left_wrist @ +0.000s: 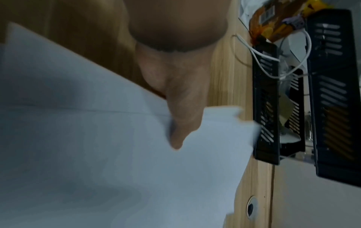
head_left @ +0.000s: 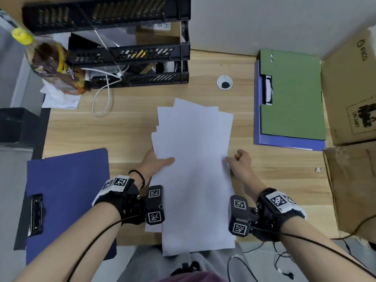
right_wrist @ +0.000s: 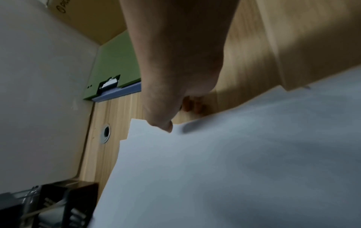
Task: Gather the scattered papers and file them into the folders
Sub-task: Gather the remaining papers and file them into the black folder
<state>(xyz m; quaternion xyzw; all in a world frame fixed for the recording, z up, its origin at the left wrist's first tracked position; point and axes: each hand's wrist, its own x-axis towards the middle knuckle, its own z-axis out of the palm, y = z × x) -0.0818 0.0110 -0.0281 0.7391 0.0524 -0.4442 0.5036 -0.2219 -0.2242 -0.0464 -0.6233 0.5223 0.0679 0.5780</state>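
Observation:
A loose stack of white papers [head_left: 195, 159] with fanned far corners is held over the wooden desk [head_left: 126, 127], its near end past the desk edge. My left hand [head_left: 158, 161] grips the stack's left edge, thumb on top and fingers hidden beneath. My right hand [head_left: 238, 159] pinches the right edge, thumb on the sheet and the other fingers curled. In the wrist views each thumb lies on the papers [left_wrist: 136, 169] [right_wrist: 234, 169]. An open dark blue folder [head_left: 69, 200] with a metal clip lies at the left. A green folder [head_left: 293, 94] rests on a blue one [head_left: 284, 142] at the right.
A black stacked letter tray [head_left: 130, 51] stands at the back left, with a bottle [head_left: 50, 58] and a white cable [head_left: 103, 94] beside it. Cardboard boxes [head_left: 350, 88] line the right side. A cable hole [head_left: 224, 83] sits behind the papers.

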